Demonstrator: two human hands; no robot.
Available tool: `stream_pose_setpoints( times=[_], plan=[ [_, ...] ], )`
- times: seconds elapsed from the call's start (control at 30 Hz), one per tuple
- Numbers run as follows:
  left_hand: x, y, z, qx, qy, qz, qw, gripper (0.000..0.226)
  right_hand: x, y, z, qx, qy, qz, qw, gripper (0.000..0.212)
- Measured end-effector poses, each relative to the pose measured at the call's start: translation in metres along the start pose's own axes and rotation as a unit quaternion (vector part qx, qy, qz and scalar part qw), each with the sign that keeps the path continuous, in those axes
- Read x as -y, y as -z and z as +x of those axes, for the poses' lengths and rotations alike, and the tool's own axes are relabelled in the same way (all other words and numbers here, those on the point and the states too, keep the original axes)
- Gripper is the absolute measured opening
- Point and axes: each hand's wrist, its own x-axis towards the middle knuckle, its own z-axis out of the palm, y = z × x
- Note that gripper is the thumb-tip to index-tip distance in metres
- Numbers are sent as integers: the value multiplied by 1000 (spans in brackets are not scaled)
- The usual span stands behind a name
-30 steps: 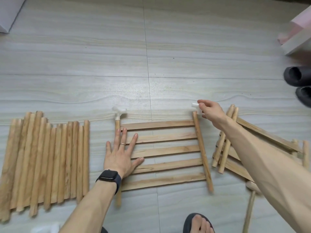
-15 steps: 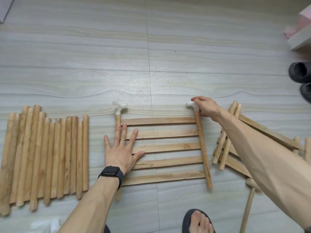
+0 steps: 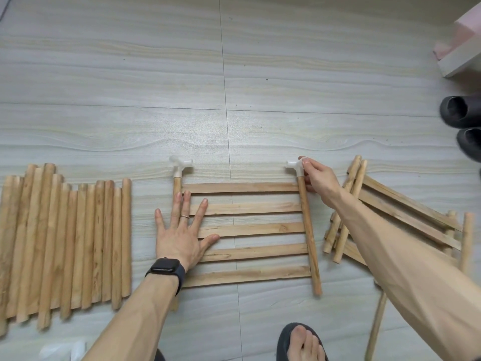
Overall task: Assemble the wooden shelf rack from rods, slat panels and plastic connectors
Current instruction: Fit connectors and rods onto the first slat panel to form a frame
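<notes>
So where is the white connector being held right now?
In the head view the connector sits right of centre, capping the far end of the right rod of the slat panel, pinched by the right hand.

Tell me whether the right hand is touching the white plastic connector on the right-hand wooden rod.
Touching. The head view shows the right hand pinching the white plastic connector atop the round wooden rod, with no gap between them.
</notes>
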Motion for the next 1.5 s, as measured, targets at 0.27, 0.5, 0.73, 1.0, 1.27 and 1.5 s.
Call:
stream_pose_setpoints(
  times=[0.27,0.5,0.73,1.0,1.27,1.5],
  plan=[
    [0,2,-1,2,1,7,1000,85,-3,-11,-8,-32,19,-2,999,43],
    [0,1,-1,-2,-2,-5,1000,85,2,-29,-25,-147,-7,-59,987,42],
    [-1,3,-1,-5,-10,-15,1000,85,37,-120,-79,-46,268,-253,928,45],
    [-1,-2,3,-13,-12,-28,999,84,92,-213,-46,191,146,-215,946,44],
    [-1,-7,3,-22,-18,-29,999,87,80,-223,-29,145,113,-123,975,19],
    [-1,-8,3,-30,-21,-24,999,86,74,-225,-26,151,128,-114,974,17]
  ],
)
